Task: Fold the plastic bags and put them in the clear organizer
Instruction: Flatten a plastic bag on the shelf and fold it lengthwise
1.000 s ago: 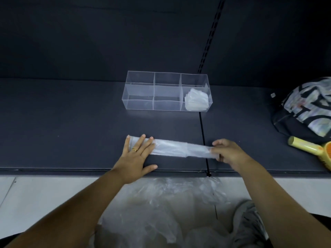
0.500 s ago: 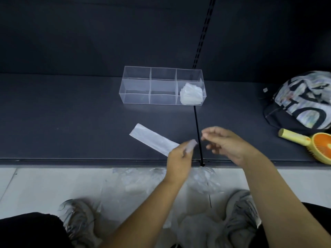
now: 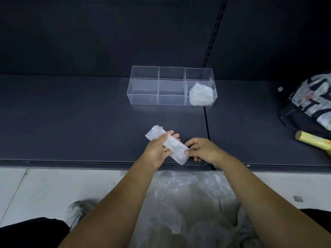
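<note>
A plastic bag folded into a short white strip lies across the palm of my left hand, held just above the dark shelf. My right hand pinches the strip's near right end. The clear organizer stands further back on the shelf, with three compartments side by side. Its right compartment holds folded bags; the left and middle ones hold nothing. A heap of loose clear plastic bags lies on the floor below, between my arms.
A patterned black cap and a yellow-handled hand fan lie at the shelf's right. A seam runs across the dark shelf. My shoe rests on the pale floor.
The long strip that lay flat under both hands has been folded shorter and lifted off the shelf. My left hand now cradles it and my right hand has taken its end.
</note>
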Motion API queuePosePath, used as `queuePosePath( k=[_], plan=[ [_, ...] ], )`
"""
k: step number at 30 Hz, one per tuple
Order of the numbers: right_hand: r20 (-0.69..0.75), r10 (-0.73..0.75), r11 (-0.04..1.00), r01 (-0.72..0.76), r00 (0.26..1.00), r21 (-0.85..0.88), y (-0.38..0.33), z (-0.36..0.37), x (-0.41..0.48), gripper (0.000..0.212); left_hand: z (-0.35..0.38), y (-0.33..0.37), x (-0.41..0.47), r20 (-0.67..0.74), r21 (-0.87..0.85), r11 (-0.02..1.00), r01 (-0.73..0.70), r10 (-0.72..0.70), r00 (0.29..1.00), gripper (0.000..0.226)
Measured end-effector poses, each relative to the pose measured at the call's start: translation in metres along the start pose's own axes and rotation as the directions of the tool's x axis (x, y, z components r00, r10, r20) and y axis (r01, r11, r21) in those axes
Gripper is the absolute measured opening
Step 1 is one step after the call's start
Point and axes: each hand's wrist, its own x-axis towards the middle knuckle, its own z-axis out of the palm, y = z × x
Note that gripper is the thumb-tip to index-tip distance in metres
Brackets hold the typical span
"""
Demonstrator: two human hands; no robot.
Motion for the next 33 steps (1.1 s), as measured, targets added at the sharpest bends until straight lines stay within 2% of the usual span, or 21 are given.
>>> queuePosePath(
  k=[9, 11, 12, 13, 14, 15, 16, 17, 18, 19, 21, 22, 24, 27, 29, 31, 33],
  plan=[
    [-0.144, 0.077, 0.997, -0.076, 0.987, 0.015, 0.001, 0.008, 0.008, 0.013, -0.013, 0.029, 0.025, -0.19, 0.127, 0.991, -0.047, 0.071, 0.979, 0.02],
    [-0.151, 0.091, 0.996, -0.088, 0.984, 0.026, 0.0, 0.008, 0.009, 0.013, -0.014, 0.04, 0.026, -0.271, 0.173, 0.974, -0.147, 0.191, 0.943, 0.021],
    [-0.151, 0.098, 0.995, -0.095, 0.984, 0.029, 0.0, 0.008, 0.01, 0.013, -0.015, 0.043, 0.025, -0.31, 0.259, 0.939, -0.225, 0.301, 0.902, 0.022],
    [-0.15, 0.105, 0.994, -0.102, 0.983, 0.03, 0.0, 0.008, 0.011, 0.012, -0.016, 0.043, 0.022, -0.322, 0.425, 0.856, -0.295, 0.447, 0.834, 0.024],
    [-0.15, 0.113, 0.993, -0.11, 0.982, 0.03, -0.001, 0.008, 0.012, 0.012, -0.017, 0.04, 0.015, -0.268, 0.639, 0.693, -0.333, 0.606, 0.749, 0.024],
    [-0.15, 0.119, 0.993, -0.116, 0.981, 0.032, -0.001, 0.008, 0.012, 0.013, -0.016, 0.033, 0.005, -0.124, 0.811, 0.463, -0.357, 0.733, 0.669, 0.024],
    [-0.152, 0.122, 0.992, -0.118, 0.981, 0.035, -0.001, 0.008, 0.013, 0.013, -0.014, 0.023, -0.005, 0.08, 0.892, 0.22, -0.395, 0.783, 0.617, 0.024],
    [-0.153, 0.121, 0.992, -0.117, 0.981, 0.037, -0.001, 0.008, 0.013, 0.013, -0.013, 0.01, -0.013, 0.276, 0.895, 0.036, -0.444, 0.738, 0.615, 0.025],
    [-0.151, 0.12, 0.993, -0.115, 0.981, 0.037, -0.001, 0.008, 0.013, 0.014, -0.014, -0.004, -0.018, 0.419, 0.869, -0.069, -0.49, 0.629, 0.655, 0.029],
    [-0.148, 0.119, 0.993, -0.115, 0.982, 0.036, -0.001, 0.008, 0.012, 0.014, -0.016, -0.017, -0.021, 0.508, 0.845, -0.127, -0.52, 0.496, 0.704, 0.04],
    [-0.139, 0.126, 0.992, -0.12, 0.982, 0.049, -0.003, 0.007, 0.01, 0.013, -0.024, -0.037, -0.021, 0.555, 0.832, -0.197, -0.519, 0.289, 0.78, 0.07],
    [-0.133, 0.137, 0.989, -0.129, 0.982, 0.068, -0.004, 0.006, 0.009, 0.011, -0.027, -0.042, -0.019, 0.549, 0.835, -0.218, -0.505, 0.254, 0.796, 0.078],
    [-0.114, 0.17, 0.977, -0.152, 0.979, 0.15, -0.008, 0.006, 0.005, 0.007, -0.03, -0.043, -0.016, 0.531, 0.847, -0.207, -0.49, 0.28, 0.799, 0.077],
    [-0.074, 0.21, 0.932, -0.176, 0.975, 0.318, -0.019, 0.006, -0.003, 0.004, -0.025, -0.04, -0.018, 0.524, 0.847, -0.152, -0.509, 0.393, 0.755, 0.051],
    [-0.063, 0.199, 0.916, -0.162, 0.978, 0.367, -0.027, 0.004, -0.008, 0.006, -0.021, -0.034, -0.021, 0.52, 0.838, -0.106, -0.536, 0.457, 0.722, 0.035],
    [-0.109, 0.142, 0.945, -0.102, 0.984, 0.311, -0.032, 0.0, -0.009, 0.014, -0.019, -0.027, -0.023, 0.457, 0.868, -0.06, -0.493, 0.486, 0.745, 0.031],
    [-0.178, 0.036, 0.984, -0.004, 0.983, 0.177, -0.032, -0.005, -0.007, 0.028, -0.019, -0.018, -0.019, 0.372, 0.894, 0.044, -0.446, 0.482, 0.793, 0.03]
  ],
)
